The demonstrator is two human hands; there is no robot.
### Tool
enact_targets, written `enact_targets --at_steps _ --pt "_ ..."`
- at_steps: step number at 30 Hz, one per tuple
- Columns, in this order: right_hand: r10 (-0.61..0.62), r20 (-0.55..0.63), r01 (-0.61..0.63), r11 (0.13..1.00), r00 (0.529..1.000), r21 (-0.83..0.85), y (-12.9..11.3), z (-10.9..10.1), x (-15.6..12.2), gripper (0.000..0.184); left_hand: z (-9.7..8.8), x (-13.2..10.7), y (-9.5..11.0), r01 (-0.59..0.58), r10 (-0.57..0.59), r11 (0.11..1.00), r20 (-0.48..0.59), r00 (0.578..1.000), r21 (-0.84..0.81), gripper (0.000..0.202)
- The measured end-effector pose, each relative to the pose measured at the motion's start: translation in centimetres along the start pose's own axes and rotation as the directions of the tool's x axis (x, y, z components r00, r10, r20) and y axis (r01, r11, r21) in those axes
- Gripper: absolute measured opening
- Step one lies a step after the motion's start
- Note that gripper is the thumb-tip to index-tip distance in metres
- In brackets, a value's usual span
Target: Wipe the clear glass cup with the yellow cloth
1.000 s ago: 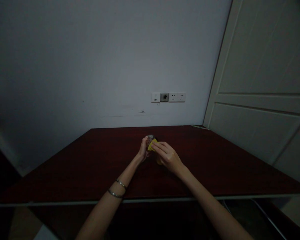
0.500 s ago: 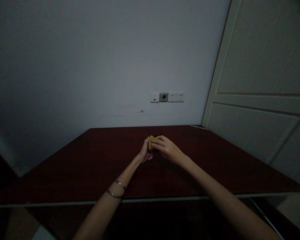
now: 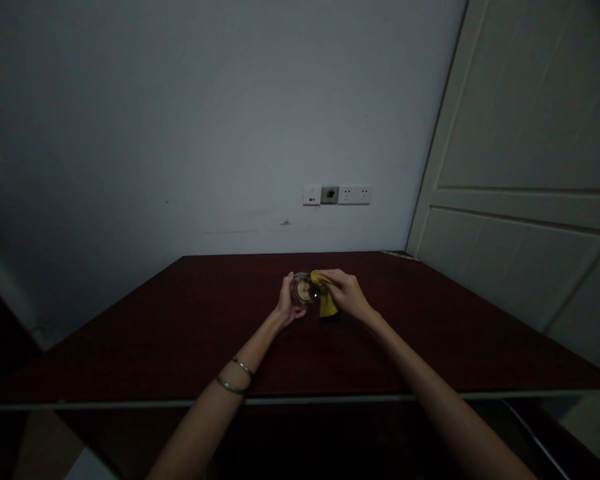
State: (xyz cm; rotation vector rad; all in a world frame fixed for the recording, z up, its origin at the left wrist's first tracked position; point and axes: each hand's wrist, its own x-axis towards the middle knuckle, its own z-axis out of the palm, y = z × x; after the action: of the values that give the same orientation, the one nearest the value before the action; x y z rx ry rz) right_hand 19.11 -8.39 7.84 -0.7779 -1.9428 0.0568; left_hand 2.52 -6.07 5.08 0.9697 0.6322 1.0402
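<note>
My left hand [image 3: 287, 304] is closed around the left side of a small round glass-like object [image 3: 303, 289] with a pale centre and a shiny spot at its right edge. Its exact kind is too small and dim to make out. In my right hand [image 3: 346, 292] is a yellow cloth [image 3: 329, 304], pinched at the top and hanging down. The cloth's upper edge touches or nearly touches the right side of the round object. Both hands are over the far middle part of the dark red table [image 3: 220, 333].
A pale wall [image 3: 240, 133] rises behind the table's far edge, with a row of sockets and switches [image 3: 337, 195] on it. To the right stands a white panelled door [image 3: 520, 160]. The table's light front edge [image 3: 330, 399] runs below my forearms.
My right hand has moved slightly right with the yellow cloth, which covered the round object before and now hangs beside it. The object's pale centre has come into view.
</note>
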Motion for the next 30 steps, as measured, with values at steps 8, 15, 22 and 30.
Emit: enact_targets --at_steps 8,15,22,30 --pt "-0.036 -0.013 0.035 0.998 0.999 -0.044 -1.0 1.9 -1.9 0.03 -1.2 0.3 0.8 0.029 -0.023 0.979 0.03 0.999 -0.201 0.068" --pt "-0.066 0.008 0.067 0.997 0.998 -0.037 -2.4 1.3 -1.7 0.031 -1.6 0.6 0.9 0.058 -0.042 0.976 0.079 0.996 -0.21 0.069" --pt "-0.173 -0.051 0.148 0.935 0.984 -0.322 -1.4 1.9 1.3 0.038 -2.0 0.8 0.7 0.243 -0.225 0.968 0.197 0.954 -0.07 0.068" --pt "-0.285 0.22 0.35 0.861 0.933 -0.369 -2.4 4.2 2.3 0.039 -2.3 1.4 -0.5 0.239 -0.239 0.963 0.02 0.971 -0.127 0.059"
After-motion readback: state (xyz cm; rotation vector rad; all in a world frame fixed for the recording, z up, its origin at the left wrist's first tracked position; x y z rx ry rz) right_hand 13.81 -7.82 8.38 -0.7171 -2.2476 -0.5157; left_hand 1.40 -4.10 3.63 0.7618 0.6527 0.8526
